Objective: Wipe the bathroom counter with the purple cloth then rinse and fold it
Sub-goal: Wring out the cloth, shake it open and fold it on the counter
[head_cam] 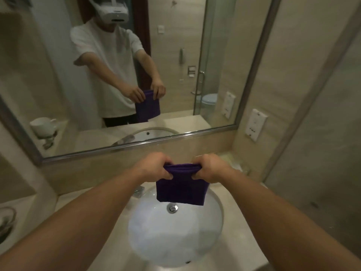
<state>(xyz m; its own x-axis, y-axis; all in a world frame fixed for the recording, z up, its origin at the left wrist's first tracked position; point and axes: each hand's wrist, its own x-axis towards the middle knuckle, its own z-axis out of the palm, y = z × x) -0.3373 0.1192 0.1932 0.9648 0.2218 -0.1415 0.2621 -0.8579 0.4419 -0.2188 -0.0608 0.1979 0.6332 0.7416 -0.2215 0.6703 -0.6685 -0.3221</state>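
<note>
While we hold both arms out over the white sink basin [166, 241], our left hand [154, 167] and right hand [210, 169] each grip an upper corner of the purple cloth [181, 189], fingers curled round its bunched top edge. Hands near each other, not touching. Cloth folded, hanging free as a dark rectangle above the drain stopper [172, 208]. Chrome faucet [139, 191] just left of the cloth. Beige stone surface [234, 241] surrounds the basin. Mirror [224, 45] ahead shows the same two-handed grip.
</note>
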